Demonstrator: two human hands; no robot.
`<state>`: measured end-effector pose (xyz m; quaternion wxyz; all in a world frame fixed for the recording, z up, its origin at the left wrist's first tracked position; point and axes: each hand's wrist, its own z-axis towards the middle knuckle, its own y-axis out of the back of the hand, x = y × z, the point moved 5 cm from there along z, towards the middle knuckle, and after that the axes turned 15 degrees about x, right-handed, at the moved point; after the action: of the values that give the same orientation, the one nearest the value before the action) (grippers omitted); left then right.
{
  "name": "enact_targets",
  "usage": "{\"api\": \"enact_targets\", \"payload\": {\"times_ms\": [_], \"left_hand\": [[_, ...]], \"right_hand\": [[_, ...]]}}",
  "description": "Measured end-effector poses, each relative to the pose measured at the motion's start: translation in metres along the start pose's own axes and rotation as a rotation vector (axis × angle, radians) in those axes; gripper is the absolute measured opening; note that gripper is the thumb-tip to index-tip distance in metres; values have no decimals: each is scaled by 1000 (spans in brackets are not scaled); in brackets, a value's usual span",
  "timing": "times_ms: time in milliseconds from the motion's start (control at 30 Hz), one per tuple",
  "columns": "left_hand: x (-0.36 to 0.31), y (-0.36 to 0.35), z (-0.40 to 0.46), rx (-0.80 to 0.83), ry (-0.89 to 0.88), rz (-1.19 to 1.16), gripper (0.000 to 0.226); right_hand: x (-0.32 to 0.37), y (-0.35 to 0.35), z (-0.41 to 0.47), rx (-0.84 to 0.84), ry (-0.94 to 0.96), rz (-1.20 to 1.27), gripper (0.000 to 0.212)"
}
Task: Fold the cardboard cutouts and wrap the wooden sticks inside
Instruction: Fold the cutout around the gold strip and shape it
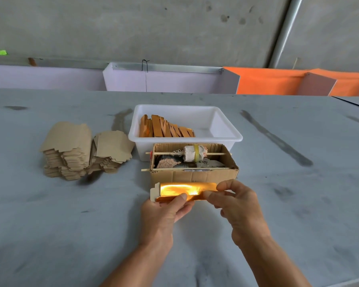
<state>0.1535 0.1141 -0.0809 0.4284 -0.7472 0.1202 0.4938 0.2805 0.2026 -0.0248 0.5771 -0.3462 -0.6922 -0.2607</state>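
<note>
Frame centre, low: both hands on gold cardboard cutout (184,191), half-folded. Left hand (166,210) grips its near edge, thumb on top. Right hand (236,201) pinches right end. Behind: cardboard box (195,175) with wooden sticks (187,168) across, white tub (226,129) of folded pieces. Flat cutout stacks (68,150) left on tabletop (71,224).
</note>
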Motion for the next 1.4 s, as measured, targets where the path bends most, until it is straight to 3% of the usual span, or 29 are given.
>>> {"api": "enact_targets", "payload": {"times_ms": [333,633,1400], "left_hand": [[-5,-3,-3,16,-27,-3,11],[-5,-2,-4,15,-25,-18,12],[-5,0,-2,14,-13,16,12]], "right_hand": [[-5,-20,-1,132,2,-35,20],[-3,-24,2,128,2,-91,9],[-8,-27,3,142,-30,-114,14]]}}
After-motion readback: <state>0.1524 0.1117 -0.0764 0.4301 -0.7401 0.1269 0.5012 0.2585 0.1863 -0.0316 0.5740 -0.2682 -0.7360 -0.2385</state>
